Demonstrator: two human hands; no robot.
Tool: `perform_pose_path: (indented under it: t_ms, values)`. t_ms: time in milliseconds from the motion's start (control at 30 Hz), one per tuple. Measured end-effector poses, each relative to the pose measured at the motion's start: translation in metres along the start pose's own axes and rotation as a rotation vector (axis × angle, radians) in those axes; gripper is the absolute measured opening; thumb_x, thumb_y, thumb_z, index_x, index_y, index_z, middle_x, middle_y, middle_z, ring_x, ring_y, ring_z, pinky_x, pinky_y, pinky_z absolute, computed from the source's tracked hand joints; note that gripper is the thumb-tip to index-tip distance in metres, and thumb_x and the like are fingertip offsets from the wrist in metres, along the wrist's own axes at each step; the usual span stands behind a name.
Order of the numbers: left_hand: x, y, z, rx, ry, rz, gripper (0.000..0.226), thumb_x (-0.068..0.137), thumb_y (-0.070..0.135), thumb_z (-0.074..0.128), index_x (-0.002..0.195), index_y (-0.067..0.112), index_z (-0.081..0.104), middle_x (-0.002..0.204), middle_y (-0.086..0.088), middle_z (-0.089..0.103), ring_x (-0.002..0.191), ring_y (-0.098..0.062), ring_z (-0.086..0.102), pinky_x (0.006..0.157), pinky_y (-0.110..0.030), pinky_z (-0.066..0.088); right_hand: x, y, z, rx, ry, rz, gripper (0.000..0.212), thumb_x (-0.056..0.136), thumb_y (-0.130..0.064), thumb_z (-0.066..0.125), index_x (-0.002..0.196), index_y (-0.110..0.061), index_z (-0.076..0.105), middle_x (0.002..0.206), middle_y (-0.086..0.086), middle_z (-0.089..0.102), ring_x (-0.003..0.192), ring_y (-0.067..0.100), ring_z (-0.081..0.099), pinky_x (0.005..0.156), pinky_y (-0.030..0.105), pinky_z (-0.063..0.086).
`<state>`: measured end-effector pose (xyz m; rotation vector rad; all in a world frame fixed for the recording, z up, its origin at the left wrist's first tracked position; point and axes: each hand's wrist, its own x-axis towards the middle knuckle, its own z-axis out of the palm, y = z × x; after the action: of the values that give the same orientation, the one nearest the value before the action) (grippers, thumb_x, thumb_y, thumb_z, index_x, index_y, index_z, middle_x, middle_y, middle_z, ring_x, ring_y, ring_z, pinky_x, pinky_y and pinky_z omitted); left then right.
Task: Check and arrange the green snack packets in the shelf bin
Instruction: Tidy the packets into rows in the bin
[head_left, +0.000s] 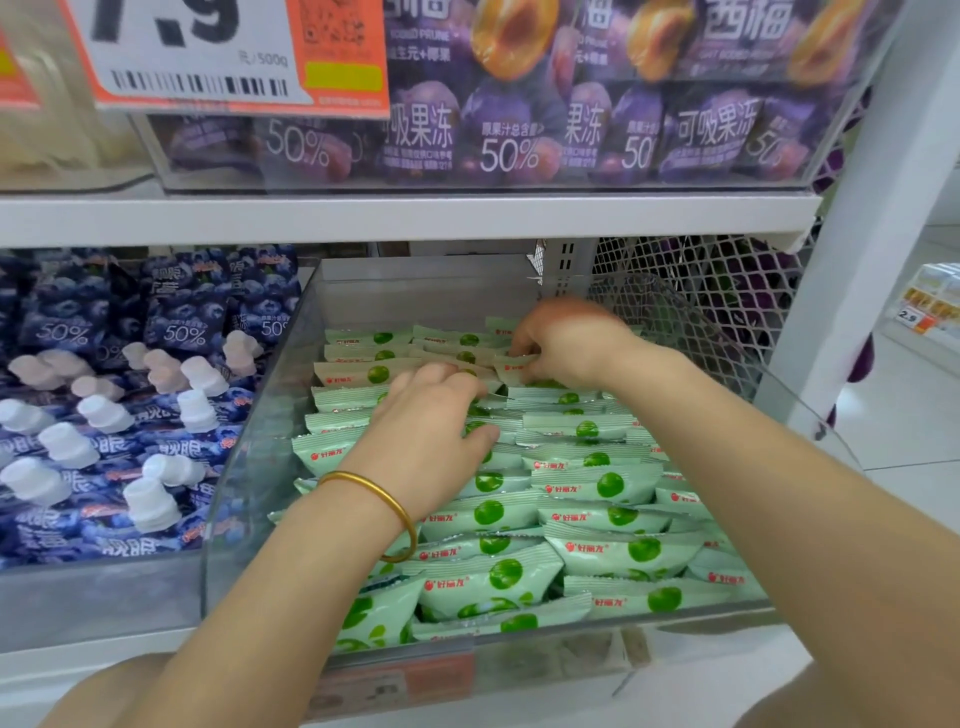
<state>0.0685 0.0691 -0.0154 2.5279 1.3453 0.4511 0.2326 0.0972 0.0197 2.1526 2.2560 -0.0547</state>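
Fingers (524, 343) of the right hand (566, 338) pinch a green snack packet (511, 368) far back in the shelf bin (415, 291); left hand (431, 421) curls onto others, grip unclear

Shop: barcoded price tag (200, 57) above snack-stocked shelf (415, 215).

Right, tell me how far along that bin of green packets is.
Done: the green packets along the right side and middle of the bin lie face up in overlapping rows. In hand: the right hand pinches a packet near the back, while the left hand rests on the rows mid-bin. Left: the front left corner looks jumbled, with packets tilted against the clear wall.
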Motion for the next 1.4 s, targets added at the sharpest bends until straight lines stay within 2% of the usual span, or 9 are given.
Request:
perform_pose_path:
  t_ms: [100, 233, 467, 600, 767, 967, 1133, 1233, 1400]
  values:
    - [-0.001, -0.001, -0.001, -0.005, -0.001, 0.003, 0.048, 0.093, 0.036, 0.050, 0.137, 0.022, 0.041, 0.139, -0.002, 0.037, 0.131, -0.021, 0.026, 0.107, -0.028, 0.023, -0.004, 0.009, -0.006, 0.051, -0.032, -0.012, 0.034, 0.087, -0.025, 0.067, 0.118, -0.013, 0.064, 0.115, 0.007, 0.065, 0.097, 0.023, 0.059, 0.077, 0.025, 0.045]
    - [-0.002, -0.002, -0.003, -0.008, 0.001, 0.000, 0.047, 0.093, 0.036, 0.049, 0.138, 0.022, 0.041, 0.141, -0.001, 0.037, 0.132, -0.020, 0.025, 0.107, -0.027, 0.023, -0.005, 0.011, -0.002, 0.086, -0.038, -0.007, 0.039, 0.089, -0.027, 0.064, 0.125, -0.015, 0.059, 0.125, 0.005, 0.060, 0.107, 0.022, 0.056, 0.077, 0.020, 0.037]
    - [0.002, 0.003, -0.001, 0.024, -0.021, 0.013, 0.048, 0.094, 0.035, 0.048, 0.139, 0.022, 0.039, 0.146, 0.000, 0.032, 0.135, -0.020, 0.023, 0.112, -0.032, 0.022, 0.005, 0.000, 0.010, 0.054, -0.013, 0.014, 0.033, 0.090, -0.030, 0.062, 0.122, -0.023, 0.063, 0.124, -0.001, 0.063, 0.108, 0.022, 0.059, 0.081, 0.024, 0.043]
    - [0.002, 0.002, -0.001, 0.029, -0.041, 0.024, 0.050, 0.094, 0.036, 0.047, 0.142, 0.024, 0.035, 0.146, 0.001, 0.034, 0.136, -0.020, 0.024, 0.112, -0.032, 0.021, 0.005, 0.003, 0.005, 0.071, -0.102, 0.013, 0.036, 0.091, -0.028, 0.060, 0.126, -0.018, 0.060, 0.128, 0.000, 0.061, 0.110, 0.022, 0.058, 0.084, 0.023, 0.043]
    - [-0.001, -0.004, -0.001, 0.065, -0.105, 0.034, 0.057, 0.094, 0.042, 0.044, 0.146, 0.028, 0.023, 0.154, 0.003, 0.021, 0.141, -0.019, 0.013, 0.116, -0.032, 0.013, 0.006, 0.002, 0.004, 0.022, -0.164, 0.001, 0.036, 0.094, -0.025, 0.056, 0.128, -0.016, 0.058, 0.129, 0.002, 0.060, 0.111, 0.022, 0.057, 0.088, 0.025, 0.043]
    - [0.000, -0.005, 0.000, 0.081, -0.122, 0.032, 0.058, 0.095, 0.046, 0.040, 0.147, 0.027, 0.022, 0.155, 0.004, 0.018, 0.142, -0.018, 0.009, 0.114, -0.031, 0.010, 0.007, 0.000, 0.007, 0.013, -0.201, -0.031, 0.033, 0.095, -0.020, 0.053, 0.127, -0.016, 0.059, 0.124, 0.003, 0.062, 0.100, 0.021, 0.057, 0.074, 0.020, 0.036]
    - [0.001, -0.005, 0.001, 0.085, -0.132, 0.018, 0.058, 0.095, 0.049, 0.037, 0.147, 0.028, 0.022, 0.155, 0.003, 0.017, 0.142, -0.019, 0.009, 0.115, -0.032, 0.011, -0.007, 0.008, -0.007, 0.161, -0.038, -0.034, 0.026, 0.087, -0.023, 0.067, 0.111, -0.015, 0.070, 0.111, 0.000, 0.069, 0.090, 0.012, 0.059, 0.074, 0.017, 0.038]
    - [0.002, -0.005, 0.002, 0.093, -0.124, 0.012, 0.057, 0.095, 0.050, 0.035, 0.146, 0.028, 0.024, 0.152, 0.001, 0.022, 0.139, -0.020, 0.014, 0.113, -0.033, 0.016, -0.008, 0.005, -0.002, 0.125, -0.006, -0.052, 0.022, 0.087, -0.019, 0.066, 0.108, -0.014, 0.071, 0.109, 0.001, 0.070, 0.096, 0.017, 0.063, 0.077, 0.020, 0.043]
    - [0.002, -0.005, 0.003, 0.119, -0.135, 0.002, 0.058, 0.095, 0.052, 0.031, 0.147, 0.029, 0.020, 0.150, 0.001, 0.021, 0.139, -0.020, 0.013, 0.113, -0.034, 0.017, -0.009, 0.011, 0.017, 0.168, 0.067, -0.028, 0.022, 0.089, -0.019, 0.063, 0.108, -0.012, 0.071, 0.111, 0.004, 0.070, 0.101, 0.019, 0.063, 0.082, 0.020, 0.042]
